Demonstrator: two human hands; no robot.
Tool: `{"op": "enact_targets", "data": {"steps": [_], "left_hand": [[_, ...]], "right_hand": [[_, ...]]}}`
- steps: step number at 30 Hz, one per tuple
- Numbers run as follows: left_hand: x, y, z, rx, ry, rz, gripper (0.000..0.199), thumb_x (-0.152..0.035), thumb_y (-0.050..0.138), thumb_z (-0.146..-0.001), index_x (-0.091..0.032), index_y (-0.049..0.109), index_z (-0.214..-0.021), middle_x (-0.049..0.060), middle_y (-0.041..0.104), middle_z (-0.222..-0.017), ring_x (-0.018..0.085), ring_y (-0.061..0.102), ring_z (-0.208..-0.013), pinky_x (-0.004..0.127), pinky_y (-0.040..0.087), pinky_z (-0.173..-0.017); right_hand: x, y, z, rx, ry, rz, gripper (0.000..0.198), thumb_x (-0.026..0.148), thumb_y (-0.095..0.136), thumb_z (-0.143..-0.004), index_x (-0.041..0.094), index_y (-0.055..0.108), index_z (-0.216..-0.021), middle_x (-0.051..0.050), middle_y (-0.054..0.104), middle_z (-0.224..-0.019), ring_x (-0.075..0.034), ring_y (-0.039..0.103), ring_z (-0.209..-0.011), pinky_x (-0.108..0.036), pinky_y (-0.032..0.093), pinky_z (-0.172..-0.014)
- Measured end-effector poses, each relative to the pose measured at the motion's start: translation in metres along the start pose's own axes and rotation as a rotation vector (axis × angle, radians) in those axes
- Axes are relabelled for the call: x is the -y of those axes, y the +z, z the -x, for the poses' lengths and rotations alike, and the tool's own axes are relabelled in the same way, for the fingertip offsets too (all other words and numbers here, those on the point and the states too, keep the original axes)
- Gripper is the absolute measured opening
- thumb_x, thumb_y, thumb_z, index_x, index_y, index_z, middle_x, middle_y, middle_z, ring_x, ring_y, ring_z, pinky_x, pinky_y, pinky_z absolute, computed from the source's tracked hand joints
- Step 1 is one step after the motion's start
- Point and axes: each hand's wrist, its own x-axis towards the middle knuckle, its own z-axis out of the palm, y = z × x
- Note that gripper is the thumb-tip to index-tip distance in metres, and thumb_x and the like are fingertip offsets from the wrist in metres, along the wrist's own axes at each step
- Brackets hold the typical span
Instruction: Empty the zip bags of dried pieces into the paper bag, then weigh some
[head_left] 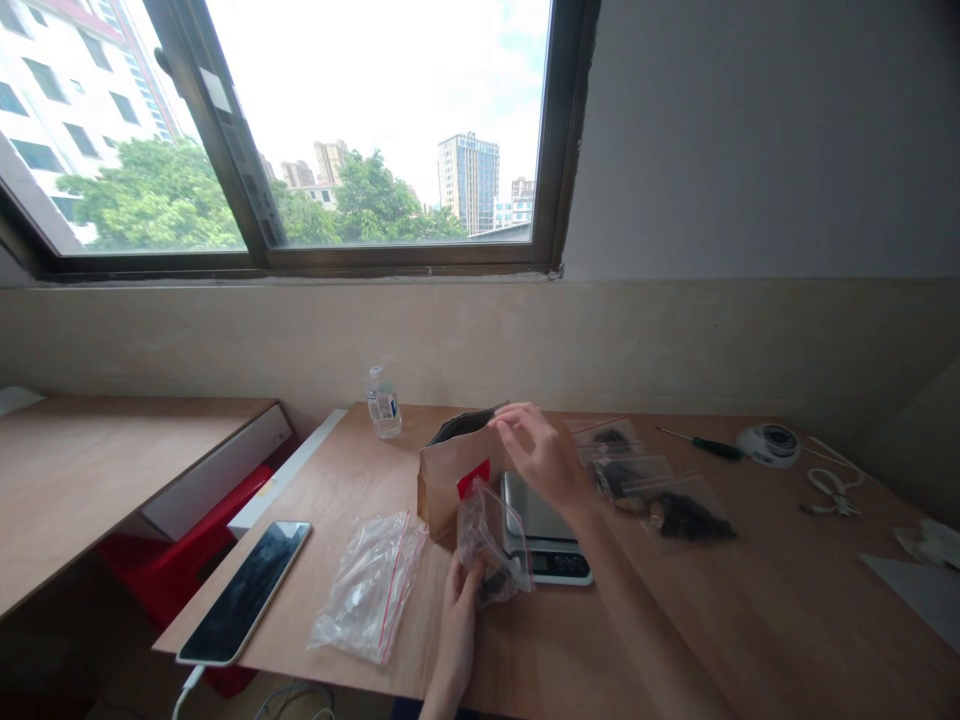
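A brown kraft paper bag [442, 480] with a dark lining and a red patch stands upright, its top open. At the upper right corner of its mouth, my right hand [536, 455] has its fingers pinched together on the rim. My left hand [461, 590] is closed around the lower part of a clear zip bag [480, 530], in front of the paper bag. Something dark lies at the bottom of this zip bag; I cannot make out what. Partly behind my right forearm sits a digital scale [556, 568] with a silver plate.
Flat clear zip bags [367, 585] lie left, beside a phone [247, 590] on a cable. A water bottle [384, 402] stands behind. Rightward are filled zip bags [686, 515], a screwdriver [712, 447], a white dome camera [769, 445] and a white cable [832, 492].
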Motion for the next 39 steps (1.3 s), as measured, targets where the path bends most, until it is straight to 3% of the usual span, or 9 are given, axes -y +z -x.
{"op": "enact_targets", "data": {"steps": [4, 8, 12, 20, 25, 27, 30, 35, 39], "left_hand": [[0.006, -0.003, 0.0, 0.034, -0.011, 0.093, 0.047, -0.036, 0.068, -0.067, -0.02, 0.063, -0.111, 0.008, 0.063, -0.117, 0.029, 0.053, -0.115, 0.037, 0.044, -0.094], [0.005, -0.001, 0.003, 0.119, 0.041, 0.082, 0.047, -0.032, 0.072, -0.065, -0.02, 0.063, -0.11, 0.008, 0.064, -0.117, 0.029, 0.052, -0.116, 0.038, 0.042, -0.097], [-0.001, 0.007, 0.006, 0.139, 0.083, 0.08, 0.048, -0.032, 0.072, -0.067, -0.022, 0.06, -0.112, 0.008, 0.063, -0.117, 0.027, 0.054, -0.114, 0.037, 0.044, -0.096], [-0.014, 0.014, 0.01, 0.109, 0.138, 0.042, 0.039, -0.031, 0.07, -0.07, -0.019, 0.059, -0.105, 0.008, 0.065, -0.113, 0.024, 0.057, -0.11, 0.033, 0.045, -0.093], [-0.016, 0.012, 0.011, 0.046, 0.161, -0.045, 0.036, -0.033, 0.07, -0.07, -0.016, 0.058, -0.099, 0.008, 0.068, -0.099, 0.02, 0.065, -0.087, 0.025, 0.051, -0.068], [-0.014, 0.013, 0.011, 0.032, 0.137, -0.06, 0.038, -0.035, 0.07, -0.07, -0.016, 0.055, -0.099, 0.006, 0.068, -0.085, 0.016, 0.064, -0.068, 0.022, 0.046, -0.053], [-0.012, 0.014, 0.012, 0.025, 0.136, -0.106, 0.036, -0.036, 0.07, -0.07, -0.016, 0.053, -0.093, 0.0, 0.064, -0.065, 0.011, 0.056, -0.051, 0.019, 0.038, -0.045], [-0.011, 0.013, 0.015, 0.04, 0.166, -0.181, 0.027, -0.038, 0.066, -0.073, -0.016, 0.051, -0.068, -0.002, 0.058, -0.052, 0.011, 0.051, -0.047, 0.02, 0.036, -0.048], [-0.012, 0.011, 0.015, 0.028, 0.156, -0.19, 0.027, -0.04, 0.065, -0.073, -0.015, 0.057, -0.066, 0.0, 0.061, -0.056, 0.014, 0.056, -0.053, 0.023, 0.041, -0.053]], "right_hand": [[-0.007, -0.005, 0.044, 0.233, 0.234, -0.199, 0.02, 0.026, 0.043, -0.089, 0.018, 0.06, -0.084, -0.003, 0.063, -0.08, -0.014, 0.061, -0.077, -0.025, 0.047, -0.072], [-0.027, 0.003, 0.081, 0.462, 0.353, -0.18, 0.018, 0.018, 0.045, -0.085, 0.017, 0.063, -0.086, -0.005, 0.065, -0.086, -0.016, 0.062, -0.081, -0.026, 0.048, -0.073], [-0.045, 0.01, 0.096, 0.48, 0.35, -0.126, 0.023, 0.014, 0.054, -0.077, 0.016, 0.063, -0.098, -0.008, 0.063, -0.103, -0.019, 0.06, -0.092, -0.03, 0.047, -0.082], [-0.059, 0.02, 0.106, 0.648, 0.491, -0.359, 0.035, 0.039, 0.054, -0.083, 0.018, 0.063, -0.109, -0.008, 0.064, -0.112, -0.021, 0.06, -0.1, -0.032, 0.047, -0.087], [-0.076, 0.034, 0.117, 0.653, 0.613, -0.614, 0.051, 0.056, 0.056, -0.077, 0.016, 0.063, -0.109, -0.009, 0.066, -0.108, -0.021, 0.062, -0.098, -0.036, 0.046, -0.089], [-0.081, 0.037, 0.121, 0.614, 0.665, -0.652, 0.052, 0.056, 0.059, -0.075, 0.016, 0.064, -0.108, -0.009, 0.067, -0.105, -0.021, 0.063, -0.094, -0.036, 0.047, -0.086], [-0.081, 0.036, 0.122, 0.56, 0.715, -0.653, 0.05, 0.053, 0.066, -0.069, 0.016, 0.065, -0.103, -0.009, 0.068, -0.101, -0.021, 0.064, -0.091, -0.036, 0.048, -0.083], [-0.073, 0.027, 0.117, 0.637, 0.742, -0.718, 0.049, 0.049, 0.073, -0.063, 0.016, 0.067, -0.098, -0.006, 0.069, -0.093, -0.02, 0.064, -0.084, -0.037, 0.049, -0.082], [-0.076, 0.02, 0.117, 0.72, 0.716, -0.798, 0.05, 0.042, 0.074, -0.066, 0.015, 0.065, -0.106, -0.009, 0.067, -0.101, -0.02, 0.064, -0.088, -0.037, 0.048, -0.085]]}}
